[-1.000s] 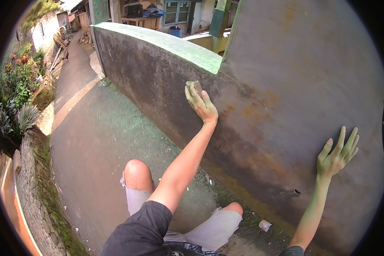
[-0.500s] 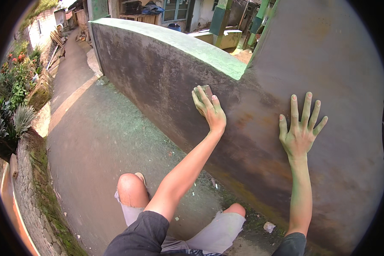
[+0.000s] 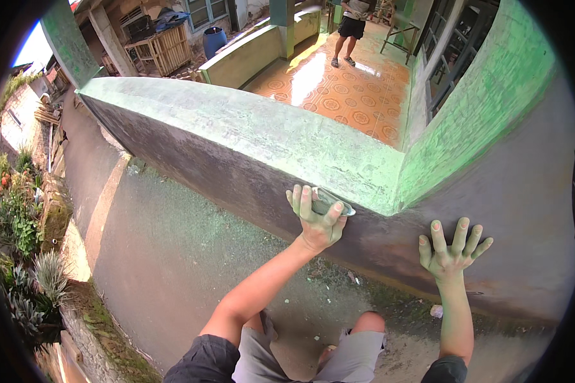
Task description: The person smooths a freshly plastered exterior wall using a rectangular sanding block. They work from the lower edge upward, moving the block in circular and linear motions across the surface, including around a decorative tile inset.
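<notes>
Green-topped wall [image 3: 249, 121] with dark brown face; orange patterned floor tiles [image 3: 345, 83]; grey shorts [image 3: 358, 351].

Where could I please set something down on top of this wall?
The wall top lies bare from its far corner to the left hand, which presses a scraper there. The right hand lies flat on the wall face, lower down.

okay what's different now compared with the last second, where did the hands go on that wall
The left hand climbed the dark wall to just under the green ledge, still pressing a flat scraper. The right hand shifted left and stays spread flat on the wall. The view rose, revealing the tiled floor.
</notes>
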Available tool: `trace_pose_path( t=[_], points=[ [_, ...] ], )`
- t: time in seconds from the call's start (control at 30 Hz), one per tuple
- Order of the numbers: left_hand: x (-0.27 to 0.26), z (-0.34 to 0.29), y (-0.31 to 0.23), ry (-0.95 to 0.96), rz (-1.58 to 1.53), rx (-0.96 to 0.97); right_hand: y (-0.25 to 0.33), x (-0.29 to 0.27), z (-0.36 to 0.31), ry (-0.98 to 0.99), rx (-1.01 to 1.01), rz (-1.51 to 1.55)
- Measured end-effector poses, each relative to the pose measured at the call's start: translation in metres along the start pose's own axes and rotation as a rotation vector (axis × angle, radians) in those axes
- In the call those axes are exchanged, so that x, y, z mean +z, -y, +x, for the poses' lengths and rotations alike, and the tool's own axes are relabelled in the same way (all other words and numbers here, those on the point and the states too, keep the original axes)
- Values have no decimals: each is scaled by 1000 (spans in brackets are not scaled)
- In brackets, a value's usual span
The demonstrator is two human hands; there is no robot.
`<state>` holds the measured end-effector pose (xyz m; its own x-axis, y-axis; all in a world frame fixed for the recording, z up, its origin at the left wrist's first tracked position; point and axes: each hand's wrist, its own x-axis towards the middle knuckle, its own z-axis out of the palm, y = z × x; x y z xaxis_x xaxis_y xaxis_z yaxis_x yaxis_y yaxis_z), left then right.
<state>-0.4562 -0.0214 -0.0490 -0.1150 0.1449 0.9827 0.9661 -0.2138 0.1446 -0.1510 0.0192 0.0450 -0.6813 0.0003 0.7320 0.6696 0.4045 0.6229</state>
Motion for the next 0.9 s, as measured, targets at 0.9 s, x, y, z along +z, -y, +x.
trace_pose_path(
  t=[0.9],
  points=[
    [16,-20,-34,-44,-44,90,14,3,4,-242,456,154]
  ],
)
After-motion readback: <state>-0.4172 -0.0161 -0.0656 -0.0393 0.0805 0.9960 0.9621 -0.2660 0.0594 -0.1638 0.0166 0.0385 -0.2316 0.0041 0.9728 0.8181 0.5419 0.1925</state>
